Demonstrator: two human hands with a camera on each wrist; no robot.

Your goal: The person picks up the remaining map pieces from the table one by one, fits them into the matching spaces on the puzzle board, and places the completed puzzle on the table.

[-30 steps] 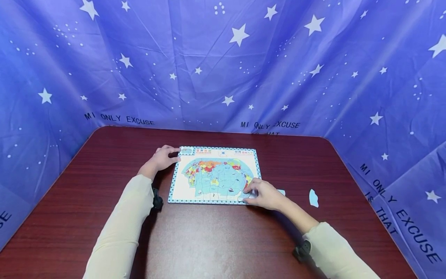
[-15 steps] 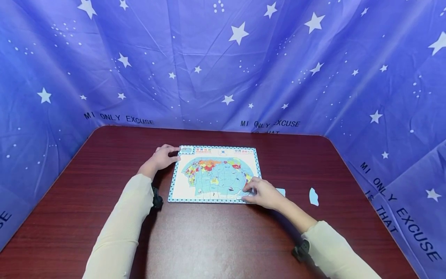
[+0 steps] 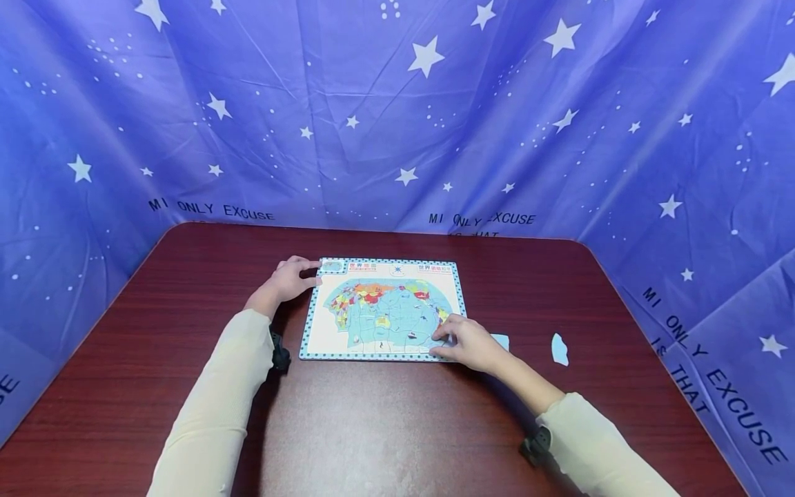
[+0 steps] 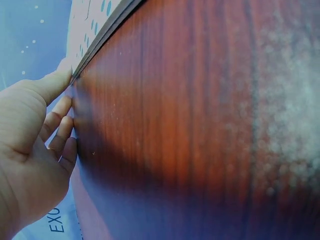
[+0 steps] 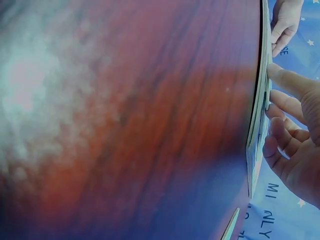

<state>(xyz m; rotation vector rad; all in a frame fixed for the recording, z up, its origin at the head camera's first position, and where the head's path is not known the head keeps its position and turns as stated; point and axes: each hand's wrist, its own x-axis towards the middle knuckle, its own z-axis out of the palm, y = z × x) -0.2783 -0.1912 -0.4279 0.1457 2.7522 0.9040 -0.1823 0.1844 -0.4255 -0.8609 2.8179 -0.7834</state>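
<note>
A flat jigsaw board (image 3: 330,331) printed with a world map lies on the dark red table, framed by a dotted blue border. My left hand (image 3: 287,281) rests at its upper left edge, thumb and fingers extended against the rim. At the lower right of the map, my right hand (image 3: 472,346) holds a light blue puzzle piece (image 3: 439,343) between thumb and fingertips, down against the board. Much of that piece is hidden under the hand. In the right wrist view, my right fingers (image 5: 276,126) are bent close over the board's surface.
A loose pale blue puzzle piece (image 3: 560,350) lies on the table (image 3: 373,428) to the right. Another light blue piece (image 3: 500,342) shows partly behind my right hand. A blue star-printed curtain (image 3: 348,159) surrounds the table's far sides.
The puzzle piece under my right fingers has shifted slightly and now sits flatter in the map's lower right corner. My left hand has stayed at the board's edge.
</note>
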